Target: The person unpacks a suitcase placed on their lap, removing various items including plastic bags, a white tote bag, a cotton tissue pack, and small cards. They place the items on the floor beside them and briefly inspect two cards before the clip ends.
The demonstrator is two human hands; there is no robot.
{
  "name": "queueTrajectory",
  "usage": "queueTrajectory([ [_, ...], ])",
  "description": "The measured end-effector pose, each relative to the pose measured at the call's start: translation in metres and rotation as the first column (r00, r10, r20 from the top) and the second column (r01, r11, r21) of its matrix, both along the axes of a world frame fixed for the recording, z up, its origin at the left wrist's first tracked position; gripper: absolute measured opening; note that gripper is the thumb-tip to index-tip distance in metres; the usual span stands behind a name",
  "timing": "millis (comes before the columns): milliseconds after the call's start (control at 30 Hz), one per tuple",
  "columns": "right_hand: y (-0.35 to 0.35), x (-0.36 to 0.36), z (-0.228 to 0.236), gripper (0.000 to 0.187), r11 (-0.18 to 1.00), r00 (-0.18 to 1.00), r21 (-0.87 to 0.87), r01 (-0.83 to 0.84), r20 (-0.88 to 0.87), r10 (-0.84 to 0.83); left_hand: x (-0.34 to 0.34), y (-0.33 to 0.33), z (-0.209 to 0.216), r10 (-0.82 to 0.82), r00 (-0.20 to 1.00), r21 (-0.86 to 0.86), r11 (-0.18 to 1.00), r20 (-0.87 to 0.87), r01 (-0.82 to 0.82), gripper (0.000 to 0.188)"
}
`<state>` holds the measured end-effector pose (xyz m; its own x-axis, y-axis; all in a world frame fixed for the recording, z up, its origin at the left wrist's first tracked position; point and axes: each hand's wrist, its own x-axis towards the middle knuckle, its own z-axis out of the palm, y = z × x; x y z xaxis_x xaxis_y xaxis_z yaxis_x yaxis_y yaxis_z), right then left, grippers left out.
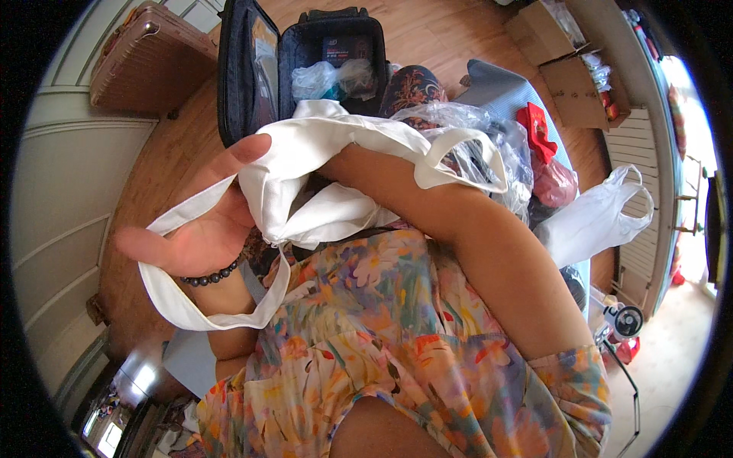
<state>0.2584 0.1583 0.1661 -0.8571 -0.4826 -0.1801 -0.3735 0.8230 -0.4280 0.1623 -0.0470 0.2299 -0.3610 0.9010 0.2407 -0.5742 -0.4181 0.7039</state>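
Note:
A white cloth tote bag (328,217) hangs bunched in front of me, over a floral dress (412,298). One of its strap handles loops around my left hand (217,237), which is open, thumb and fingers spread, a dark bead bracelet (210,279) at the wrist. My right forearm (405,187) reaches across from the right and passes under the white cloth, where the hand itself is hidden. Another strap handle (489,145) stands up in a loop above that forearm.
Ahead stands an opened black suitcase (305,42) with plastic-wrapped things inside. A rose-coloured suitcase (145,65) is at the far left. To the right are clear plastic bags (519,168), a red cloth item (537,130), a white plastic bag (595,217) and cardboard boxes (569,84).

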Motion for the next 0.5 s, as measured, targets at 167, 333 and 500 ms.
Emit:
queueTrajectory([
  [167, -0.003, -0.001, 0.004, 0.025, 1.000, 1.000, -0.011, 0.001, 0.001, -0.001, 0.008, -0.004, 0.009, 0.095, 0.995, -0.158, 0.983, 0.025, -0.090, 0.128],
  [333, -0.021, -0.030, -0.009, 0.026, 0.999, 1.000, -0.053, -0.003, -0.024, 0.002, 0.008, 0.002, 0.009, 0.055, 0.998, -0.119, 0.991, 0.001, -0.055, 0.140],
  [500, -0.029, -0.039, -0.017, 0.028, 0.997, 1.000, -0.073, -0.003, 0.004, 0.003, 0.010, 0.004, 0.014, 0.079, 0.996, -0.129, 0.988, -0.030, -0.082, 0.142],
])
